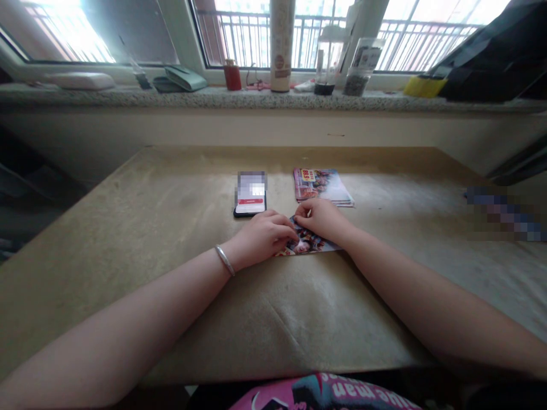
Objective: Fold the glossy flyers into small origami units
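Observation:
On the table, a flat glossy sheet or packet printed with colourful figures (310, 241) lies between my hands; its exact kind cannot be made out. My left hand (267, 234), with a silver bangle on the wrist, has its fingers closed over the left end of this printed piece. At its upper edge, my right hand (321, 218) is curled, thumb and fingertips pinched together on it. Both hands cover parts of the print. Just beyond my right hand sits a small stack of similar printed pieces (322, 187), the top one bearing a yellow label.
A phone (250, 195) with a lit screen lies beyond my left hand. The tan table (205, 336) reaches the wall. A blurred object (506, 213) is at the far right. On the stone windowsill (239, 101) stand a red bottle (232, 75), a tall canister (281, 48) and clear containers (361, 65).

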Demonstrator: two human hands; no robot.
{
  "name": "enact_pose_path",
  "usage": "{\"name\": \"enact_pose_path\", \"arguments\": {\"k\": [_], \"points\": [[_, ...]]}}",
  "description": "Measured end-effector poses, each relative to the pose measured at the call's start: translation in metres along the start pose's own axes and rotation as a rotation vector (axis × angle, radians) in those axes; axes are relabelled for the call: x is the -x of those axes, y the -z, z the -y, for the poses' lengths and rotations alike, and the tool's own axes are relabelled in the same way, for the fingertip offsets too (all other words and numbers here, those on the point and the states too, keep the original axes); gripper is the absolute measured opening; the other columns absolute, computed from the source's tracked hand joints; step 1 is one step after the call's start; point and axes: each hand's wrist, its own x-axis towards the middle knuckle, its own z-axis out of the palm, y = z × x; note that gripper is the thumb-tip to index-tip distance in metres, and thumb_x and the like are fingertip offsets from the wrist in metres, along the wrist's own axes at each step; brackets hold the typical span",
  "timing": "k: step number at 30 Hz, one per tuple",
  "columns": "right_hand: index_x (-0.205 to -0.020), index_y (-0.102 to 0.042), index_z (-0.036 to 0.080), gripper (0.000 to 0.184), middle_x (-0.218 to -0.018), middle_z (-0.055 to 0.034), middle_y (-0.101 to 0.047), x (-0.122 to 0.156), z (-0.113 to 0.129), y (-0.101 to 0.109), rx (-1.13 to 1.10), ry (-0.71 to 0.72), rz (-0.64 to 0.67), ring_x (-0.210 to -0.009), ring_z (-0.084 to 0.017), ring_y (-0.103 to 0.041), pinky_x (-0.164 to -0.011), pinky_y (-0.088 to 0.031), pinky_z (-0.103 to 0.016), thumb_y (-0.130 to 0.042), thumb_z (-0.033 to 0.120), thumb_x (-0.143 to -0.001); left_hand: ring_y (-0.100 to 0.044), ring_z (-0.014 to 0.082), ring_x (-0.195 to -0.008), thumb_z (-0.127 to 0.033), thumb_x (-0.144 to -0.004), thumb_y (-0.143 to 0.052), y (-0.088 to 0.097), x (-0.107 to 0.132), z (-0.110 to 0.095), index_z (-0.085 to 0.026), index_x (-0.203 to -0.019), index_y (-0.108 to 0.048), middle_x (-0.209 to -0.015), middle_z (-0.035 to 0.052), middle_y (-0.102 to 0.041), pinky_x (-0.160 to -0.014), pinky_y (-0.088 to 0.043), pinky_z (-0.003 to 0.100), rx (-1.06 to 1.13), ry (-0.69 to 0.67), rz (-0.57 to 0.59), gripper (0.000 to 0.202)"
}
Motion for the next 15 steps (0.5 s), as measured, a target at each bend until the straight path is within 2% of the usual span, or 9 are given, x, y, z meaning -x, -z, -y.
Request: {"name": "enact_pose_path", "arguments": {"k": [5,10,15], "points": [[-0.066,-0.066,0.019,0.009,-0.068,-0.0015,-0.068,-0.002,-0.002,-0.001,0.009,-0.024,-0.018,-0.063,-0.014,-0.058,-0.058,-0.038,-0.025,-0.060,0.020,-0.072,-0.056,0.0177,-0.093,-0.020,-0.088,-0.055,0.004,0.001,0.001,-0.028,-0.101,-0.072,-0.100,0.0056,-0.068,-0.084,-0.044,0.030,0.045,-0.075,0.065,0.023],[-0.067,-0.066,0.019,0.010,-0.068,-0.0012,-0.067,-0.001,-0.005,-0.001,0.015,0.001,-0.022,-0.062,-0.014,-0.056,-0.058,-0.038,-0.025,-0.060,0.022,-0.073,-0.056,0.0171,-0.099,-0.018,-0.091,-0.050,0.012,0.005,0.001,-0.032,-0.111,-0.068,-0.108,0.0044,-0.066,-0.090,-0.044,0.031,0.039,-0.124,0.115,0.031],[-0.068,-0.066,0.018,0.009,-0.069,-0.0014,-0.066,-0.002,-0.008,0.000,0.007,-0.003,0.002,-0.063,-0.014,-0.055,-0.058,-0.037,-0.025,-0.061,0.021,-0.075,-0.055,0.0186,-0.109,-0.021,-0.094,-0.045,0.015,0.014,0.011,-0.028,-0.118,-0.064,-0.119,0.0072,-0.063,-0.096,-0.044,0.034,0.047,-0.123,0.133,0.032]]}}
